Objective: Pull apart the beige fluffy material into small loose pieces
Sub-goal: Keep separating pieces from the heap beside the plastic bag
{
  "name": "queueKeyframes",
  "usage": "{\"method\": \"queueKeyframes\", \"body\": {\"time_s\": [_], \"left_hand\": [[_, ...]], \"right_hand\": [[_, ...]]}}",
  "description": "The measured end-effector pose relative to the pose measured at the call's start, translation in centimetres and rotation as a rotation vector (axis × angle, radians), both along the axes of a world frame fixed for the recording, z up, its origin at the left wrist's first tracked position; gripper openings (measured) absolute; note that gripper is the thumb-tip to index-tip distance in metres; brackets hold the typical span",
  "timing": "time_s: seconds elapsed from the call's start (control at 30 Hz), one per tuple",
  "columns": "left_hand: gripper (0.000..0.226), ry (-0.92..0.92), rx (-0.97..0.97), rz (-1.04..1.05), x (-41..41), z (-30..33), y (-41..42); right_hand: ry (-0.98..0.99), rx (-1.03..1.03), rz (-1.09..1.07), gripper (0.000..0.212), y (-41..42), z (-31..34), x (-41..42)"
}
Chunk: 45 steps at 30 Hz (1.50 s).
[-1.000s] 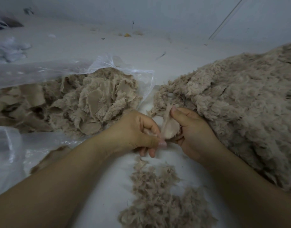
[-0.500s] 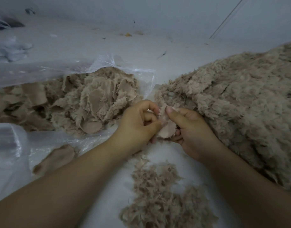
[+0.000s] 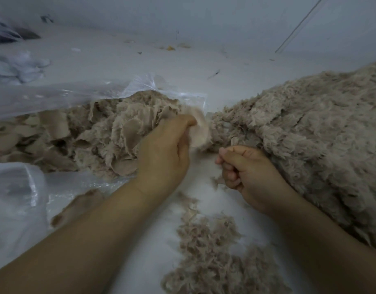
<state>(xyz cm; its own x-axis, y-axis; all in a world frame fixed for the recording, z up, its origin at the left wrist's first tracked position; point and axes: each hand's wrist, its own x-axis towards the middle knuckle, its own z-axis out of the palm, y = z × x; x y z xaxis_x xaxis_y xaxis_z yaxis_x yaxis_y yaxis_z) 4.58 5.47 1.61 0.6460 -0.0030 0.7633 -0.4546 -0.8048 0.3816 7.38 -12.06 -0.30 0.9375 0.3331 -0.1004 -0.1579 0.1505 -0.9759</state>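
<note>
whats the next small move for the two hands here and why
Probably the left hand drops the bare backing piece it pinches onto the stripped scraps in the plastic bag, while the right hand, curled on a tuft, lets it fall onto the loose fluff pile.

White floor surface (image 3: 140,60), dimly and evenly lit, extends beyond the grip to a pale wall (image 3: 183,13). Small debris specks (image 3: 170,47) lie far beyond the grip, near the wall base.
</note>
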Motion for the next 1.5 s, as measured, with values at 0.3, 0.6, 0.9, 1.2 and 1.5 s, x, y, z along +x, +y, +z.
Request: {"method": "queueKeyframes", "body": {"time_s": [0.3, 0.6, 0.9, 1.2, 1.5], "left_hand": [[0.010, 0.438, 0.523, 0.523, 0.7, 0.7, 1.9], [0.012, 0.274, 0.376, -0.119, 1.3, -0.8, -1.1], [0.031, 0.439, 0.372, -0.246, 1.5, -2.7, -1.6], [0.017, 0.440, -0.447, -0.202, -0.2, -1.1, -2.7], [0.026, 0.348, -0.652, -0.076, 0.0, -1.4, -2.1]], "right_hand": [[0.039, -0.027, -0.013, 0.018, 0.0, 0.3, -0.2], [0.071, 0.034, -0.017, 0.028, 0.2, 0.7, -0.3], [0.112, 0.066, -0.065, 0.018, 0.3, 0.9, -0.2], [0.035, -0.010, 0.031, 0.028, 0.1, 0.8, -0.2], [0.109, 0.085, -0.083, 0.035, 0.2, 0.7, 0.0]]}}
